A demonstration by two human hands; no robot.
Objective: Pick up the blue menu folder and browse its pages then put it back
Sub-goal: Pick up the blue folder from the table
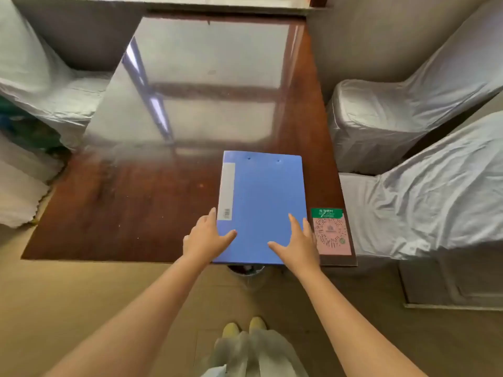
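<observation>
Lying closed and flat, the blue plastic menu folder (261, 205) sits at the near right edge of the glossy dark wooden tabletop (130, 213). Left hand (205, 238) and right hand (298, 242) rest spread on its near corners. A pink QR-code card (330, 232) lies just beside it.

Quick tally: one blue menu folder (261, 205), one QR-code card (330, 232) just beside it, one wooden bench (130, 208), two bare hands (204, 238) (298, 242), three cloth-covered chairs (381, 118) (424, 200) (51, 83), two yellow shoes (230, 330) (257, 324).
</observation>
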